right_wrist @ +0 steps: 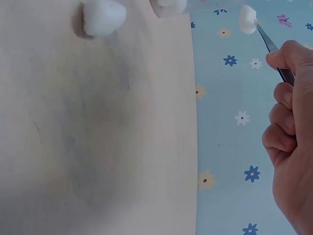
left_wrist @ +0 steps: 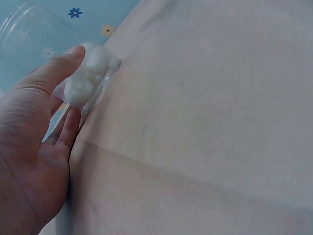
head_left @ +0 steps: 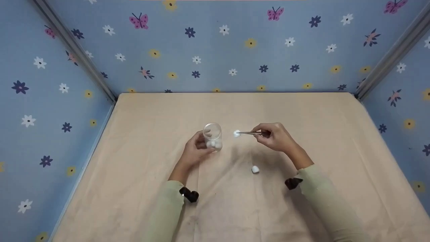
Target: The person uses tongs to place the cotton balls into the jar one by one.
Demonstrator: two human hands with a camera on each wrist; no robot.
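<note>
My left hand (head_left: 196,149) grips a clear jar (head_left: 212,132) with an open top, several white cotton balls (head_left: 214,144) lying at its bottom. In the left wrist view the thumb and fingers of that hand (left_wrist: 36,117) wrap the jar around the cotton (left_wrist: 95,61). To the right of the jar, my right hand (head_left: 275,137) holds metal tweezers (head_left: 248,133) that point left. Their tips pinch one cotton ball (head_left: 237,133), a short gap from the jar. The right wrist view shows the tweezers (right_wrist: 268,41) between thumb and curled fingers, the cotton ball (right_wrist: 248,19) at the tip.
Another cotton ball (head_left: 255,169) lies on the beige cloth-covered table (head_left: 221,215), below the right hand. Blue patterned walls (head_left: 215,43) enclose the table at the back and both sides. Black wrist cameras (head_left: 189,194) sit on both sleeves.
</note>
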